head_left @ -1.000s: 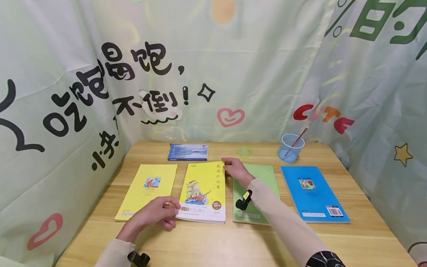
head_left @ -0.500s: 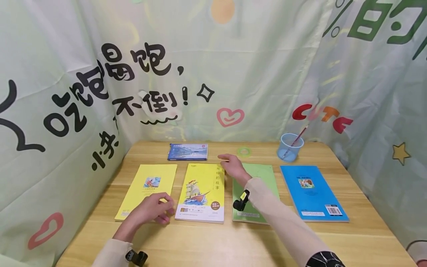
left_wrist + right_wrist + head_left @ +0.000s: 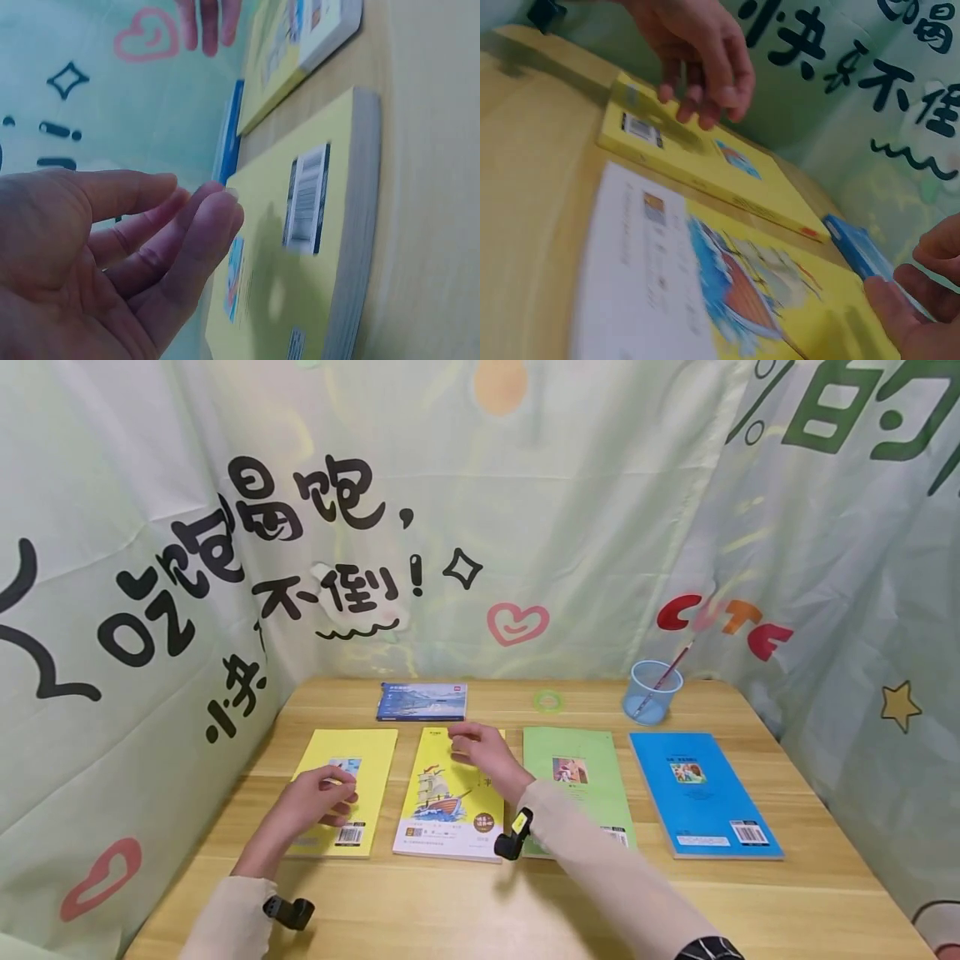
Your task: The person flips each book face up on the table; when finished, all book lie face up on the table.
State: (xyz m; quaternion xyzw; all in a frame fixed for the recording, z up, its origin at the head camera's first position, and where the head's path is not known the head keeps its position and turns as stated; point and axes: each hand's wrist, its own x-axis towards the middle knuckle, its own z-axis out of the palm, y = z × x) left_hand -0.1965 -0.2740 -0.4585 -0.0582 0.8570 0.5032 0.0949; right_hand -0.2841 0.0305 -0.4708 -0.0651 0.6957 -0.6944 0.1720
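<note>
My left hand (image 3: 309, 800) hovers over the left yellow book (image 3: 372, 758), which lies back cover up with a barcode. Its fingers bend loosely and hold nothing; in the left wrist view the thumb and fingertips hang above the cover. My right hand (image 3: 486, 755) is over the upper part of the yellow book with a sailing ship (image 3: 442, 793), fingers loosely bent around nothing. That hand hides part of the ship book's printed title. Right of it lies a green book (image 3: 551, 745), partly behind my right sleeve. A blue book (image 3: 701, 789) lies farthest right in the row.
Behind the books, a flat blue box (image 3: 422, 702) lies near the back edge of the wooden table (image 3: 420, 910). A small green ring (image 3: 549, 701) is beside it. A clear blue cup (image 3: 652, 693) with a pencil (image 3: 666, 675) stands back right. Printed cloth encloses the table.
My left hand has left the ship book's lower left corner and moved left over the other yellow book. The right hand has come off its upper right corner and shifted left. The ship book settled slightly.
</note>
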